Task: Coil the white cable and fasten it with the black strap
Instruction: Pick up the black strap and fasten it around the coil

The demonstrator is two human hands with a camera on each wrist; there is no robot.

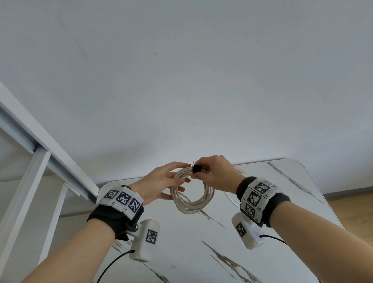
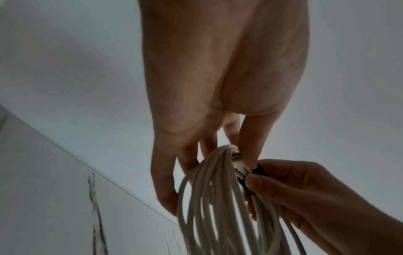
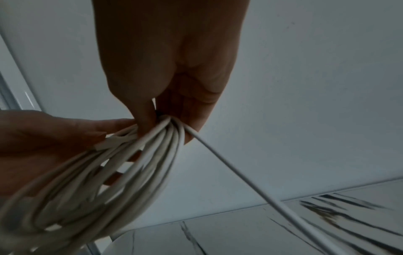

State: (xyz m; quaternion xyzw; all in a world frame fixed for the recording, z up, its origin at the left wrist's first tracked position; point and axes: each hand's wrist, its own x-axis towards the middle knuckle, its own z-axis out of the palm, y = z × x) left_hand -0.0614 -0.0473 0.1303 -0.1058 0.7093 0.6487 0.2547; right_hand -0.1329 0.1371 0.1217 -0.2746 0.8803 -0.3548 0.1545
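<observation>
White cable (image 3: 250,179) tail below coil

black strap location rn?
Head view, centre: the black strap sits at the top of the white cable coil, pinched by the right hand, above the table.

Bare forearms, no sleeves. The left wrist (image 1: 110,219) wears a black wrap topped by a band of white blocks (image 1: 121,200) printed with black square codes. The right wrist (image 1: 274,203) carries the same wrap, with its own white coded blocks (image 1: 256,199). Under each hangs a white camera pod, left pod (image 1: 145,240) and right pod (image 1: 247,231), each with one code and a thin black lead (image 1: 103,274).
</observation>
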